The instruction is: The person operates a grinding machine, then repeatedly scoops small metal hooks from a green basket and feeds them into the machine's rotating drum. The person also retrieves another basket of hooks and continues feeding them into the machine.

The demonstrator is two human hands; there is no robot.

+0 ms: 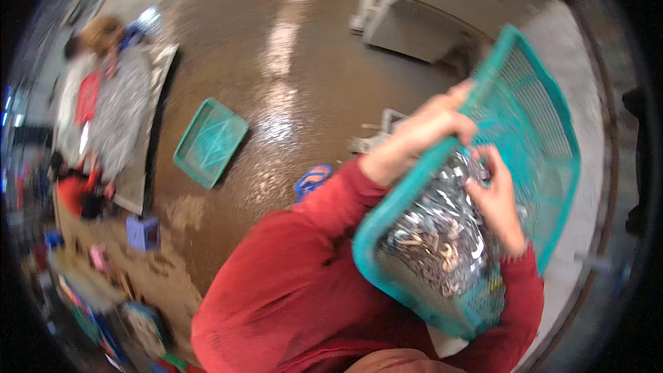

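A teal plastic mesh basket (563,141) is tilted in front of me on the right. Inside it lies a clear plastic bag (476,252), shiny with glare, with many small dark and tan pieces in or under it; their kind is too blurred to tell. My left hand (431,128) reaches across the basket's left side, its fingers curled over the rim. Within the basket is my right hand (501,204), thumb and fingers bent around a bunched part of the bag's film. Both forearms wear red sleeves.
On the wet brown floor lies another teal basket (210,144). A blue sandal (314,181) is near my left arm. Two people work at a low metal table (160,83) on the left, near a purple stool (142,233). A grey machine (442,10) stands ahead on the right.
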